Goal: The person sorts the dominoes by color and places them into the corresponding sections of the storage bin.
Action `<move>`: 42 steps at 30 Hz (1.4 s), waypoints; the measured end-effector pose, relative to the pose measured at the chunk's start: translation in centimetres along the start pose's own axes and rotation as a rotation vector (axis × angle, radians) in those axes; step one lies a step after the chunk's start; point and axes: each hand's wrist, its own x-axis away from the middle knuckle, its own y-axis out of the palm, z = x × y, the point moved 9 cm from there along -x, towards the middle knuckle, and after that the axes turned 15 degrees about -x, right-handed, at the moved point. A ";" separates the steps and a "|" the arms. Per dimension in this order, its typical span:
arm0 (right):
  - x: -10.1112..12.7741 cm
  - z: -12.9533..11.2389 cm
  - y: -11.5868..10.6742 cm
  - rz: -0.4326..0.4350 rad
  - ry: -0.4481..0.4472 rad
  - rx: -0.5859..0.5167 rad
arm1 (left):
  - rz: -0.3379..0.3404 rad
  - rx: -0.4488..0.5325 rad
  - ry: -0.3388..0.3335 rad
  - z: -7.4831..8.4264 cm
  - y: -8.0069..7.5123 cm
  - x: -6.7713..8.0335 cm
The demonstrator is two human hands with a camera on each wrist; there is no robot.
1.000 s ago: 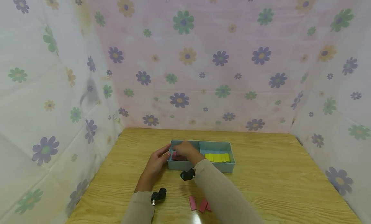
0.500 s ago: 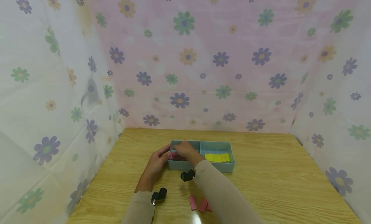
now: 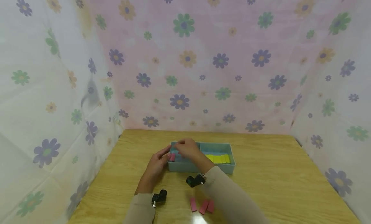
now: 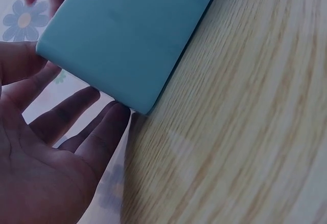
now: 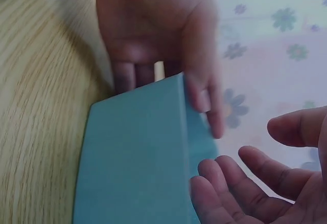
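Hands (image 3: 174, 154) at smooth blue box (image 3: 215, 167).

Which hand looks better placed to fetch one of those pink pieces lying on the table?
Probably the right hand: it hovers open over the blue box, and its arm passes right beside the pink pieces. The left hand steadies the box's end.

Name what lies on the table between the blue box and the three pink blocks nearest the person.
In the head view, only the right sleeve and its wrist camera cross that stretch of table.

Box (image 3: 220, 168) behind loose tiles (image 3: 202, 205)
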 end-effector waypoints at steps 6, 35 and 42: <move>2.0 -1.4 -1.2 -0.058 -0.090 -0.066 | 0.040 -0.028 0.010 0.7 -0.4 0.1; 11.8 3.6 -7.8 -0.195 -0.118 -0.088 | 0.039 -0.060 -0.006 0.4 0.3 0.2; 12.2 5.4 -10.5 -0.180 -0.072 0.003 | 0.039 -0.063 -0.012 0.3 0.1 0.4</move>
